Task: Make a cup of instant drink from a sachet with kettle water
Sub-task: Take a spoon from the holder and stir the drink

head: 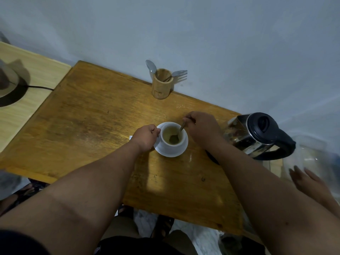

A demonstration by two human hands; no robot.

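Observation:
A white cup (170, 145) stands on a white saucer (179, 152) near the middle of the wooden table (92, 116). It holds a pale yellowish drink. My left hand (146, 138) grips the cup's left side. My right hand (201, 128) pinches the handle of a metal spoon (179, 132) whose bowl is in the liquid. A glass kettle (257, 135) with a black lid and handle stands just right of my right hand. A white corner of paper (131, 137), perhaps the sachet, peeks out from behind my left hand.
A wooden holder (162, 85) with a spoon and a fork stands at the table's back edge by the wall. A lighter table (33, 74) at the left carries a round device with a black cord. Another person's hand (311, 183) shows at the right edge.

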